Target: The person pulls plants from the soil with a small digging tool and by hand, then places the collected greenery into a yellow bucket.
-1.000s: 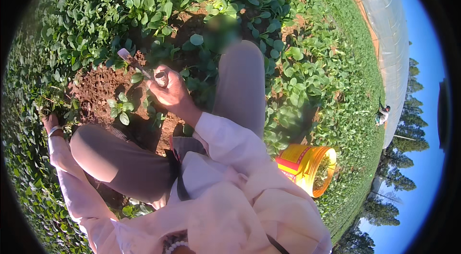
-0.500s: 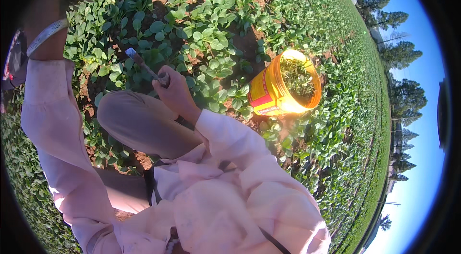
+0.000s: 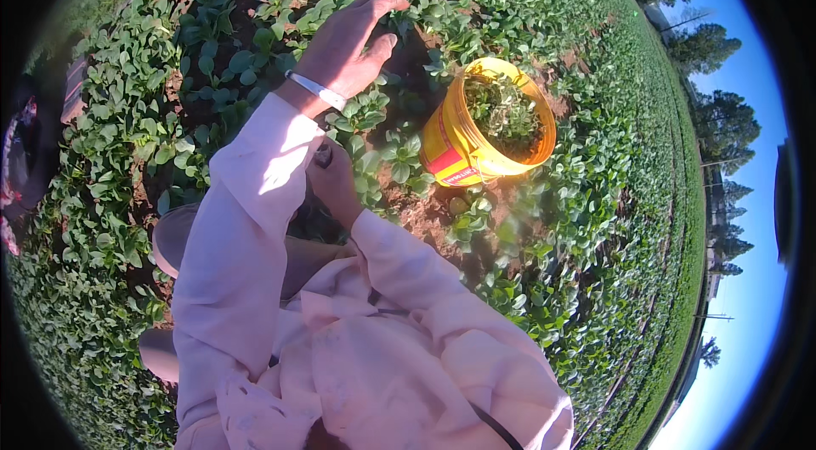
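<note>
My left hand [image 3: 353,46], with a silver bracelet [image 3: 316,90] at its wrist, reaches out over the leafy plants towards the bucket. Its thumb and fingers are apart, and nothing shows between them. Beneath my left forearm, my right hand [image 3: 337,185] is closed round a short hand tool [image 3: 323,154]. Only the tool's dark rounded end shows; my left sleeve hides the rest. A yellow bucket [image 3: 438,142] with a red label stands tilted to the right of both hands. Loose, wilted greens [image 3: 506,114] fill much of it.
Low green leafy plants [image 3: 229,59] cover the ground round me, with reddish soil [image 3: 425,216] between them. My bent knee [image 3: 174,237] is beside my left sleeve. Farther off on the right are rows of crop and trees [image 3: 727,131].
My left hand has swung from the far left across to near the bucket, its fingers now spread. My right hand still grips the tool, whose metal end has gone behind my left arm.
</note>
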`<state>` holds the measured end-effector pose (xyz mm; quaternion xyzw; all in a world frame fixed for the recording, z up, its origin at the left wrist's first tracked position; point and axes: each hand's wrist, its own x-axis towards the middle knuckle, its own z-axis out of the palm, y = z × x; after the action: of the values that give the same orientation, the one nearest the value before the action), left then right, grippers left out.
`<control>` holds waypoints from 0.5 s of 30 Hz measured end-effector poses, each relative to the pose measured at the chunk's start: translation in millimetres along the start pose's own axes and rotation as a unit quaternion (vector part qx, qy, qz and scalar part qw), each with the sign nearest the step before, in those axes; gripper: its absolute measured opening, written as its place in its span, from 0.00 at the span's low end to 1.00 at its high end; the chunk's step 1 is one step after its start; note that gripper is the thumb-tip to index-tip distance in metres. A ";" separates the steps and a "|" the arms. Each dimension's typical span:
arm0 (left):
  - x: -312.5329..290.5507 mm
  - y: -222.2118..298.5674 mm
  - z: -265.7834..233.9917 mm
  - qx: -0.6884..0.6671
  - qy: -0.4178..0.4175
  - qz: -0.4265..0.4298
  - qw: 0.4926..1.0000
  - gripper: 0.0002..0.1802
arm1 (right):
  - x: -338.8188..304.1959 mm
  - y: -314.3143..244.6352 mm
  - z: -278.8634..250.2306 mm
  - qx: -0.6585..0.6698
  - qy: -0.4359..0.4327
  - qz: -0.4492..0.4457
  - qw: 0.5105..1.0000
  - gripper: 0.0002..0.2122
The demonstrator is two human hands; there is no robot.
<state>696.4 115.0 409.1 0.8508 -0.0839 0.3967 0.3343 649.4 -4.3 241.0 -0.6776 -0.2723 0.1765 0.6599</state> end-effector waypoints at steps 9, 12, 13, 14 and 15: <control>-118.4 13.3 -70.9 -0.497 0.058 -0.583 0.641 0.28 | 27.4 -100.6 23.1 -0.078 -0.027 -0.138 0.987 0.10; -122.8 15.1 -61.1 -0.554 0.178 -0.545 0.604 0.20 | 18.9 -106.6 26.5 -0.101 -0.084 -0.259 0.957 0.14; -125.3 11.9 -64.9 -0.545 0.187 -0.547 0.608 0.19 | 17.7 -109.1 22.9 -0.077 -0.128 -0.268 0.952 0.16; -128.9 8.3 -69.4 -0.535 0.195 -0.549 0.612 0.19 | 18.7 -112.3 16.6 -0.052 -0.171 -0.276 0.944 0.17; -134.5 4.4 -74.9 -0.579 0.253 -0.535 0.561 0.14 | 29.2 -118.5 -4.1 -0.083 -0.189 -0.257 0.944 0.22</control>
<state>558.0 142.8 347.5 0.2277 0.2627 0.2103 0.9137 658.7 7.6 362.2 -0.5911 -0.5710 0.1024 0.5603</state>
